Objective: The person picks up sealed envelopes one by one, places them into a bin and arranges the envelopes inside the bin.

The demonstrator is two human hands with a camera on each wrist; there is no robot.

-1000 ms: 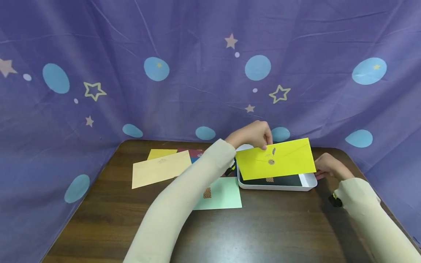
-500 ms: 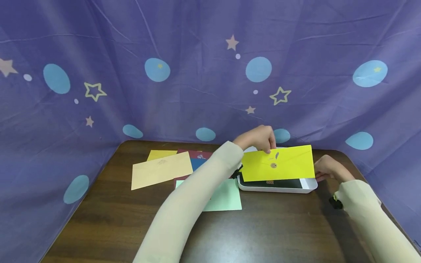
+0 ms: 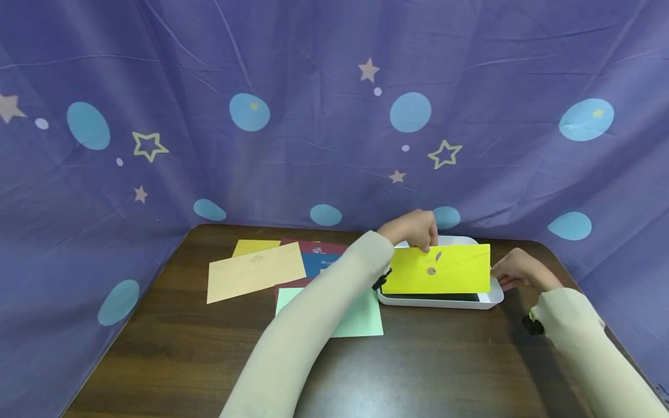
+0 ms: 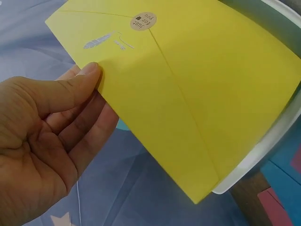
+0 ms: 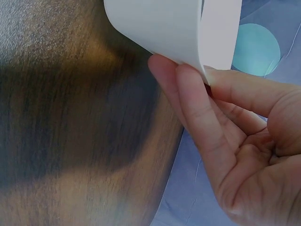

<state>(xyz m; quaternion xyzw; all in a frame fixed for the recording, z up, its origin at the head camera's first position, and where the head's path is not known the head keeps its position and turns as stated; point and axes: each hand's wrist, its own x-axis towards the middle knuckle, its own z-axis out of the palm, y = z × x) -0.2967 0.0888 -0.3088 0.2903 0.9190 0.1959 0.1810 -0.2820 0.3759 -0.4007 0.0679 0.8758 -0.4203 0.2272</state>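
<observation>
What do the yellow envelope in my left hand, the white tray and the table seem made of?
Yellow envelope: probably smooth paper, judging by its thin edges and fold lines. White tray: likely plastic, with rounded corners and a smooth, even wall. Table: wood or wood-look laminate with a soft sheen; streaky grain shows.

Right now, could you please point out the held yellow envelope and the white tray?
Held yellow envelope (image 3: 445, 270): head view, middle of its face.
White tray (image 5: 157, 28): right wrist view, outer wall.

left grip (image 3: 416, 228) and right grip (image 3: 521, 269) each in a thumb-and-finger pinch
</observation>
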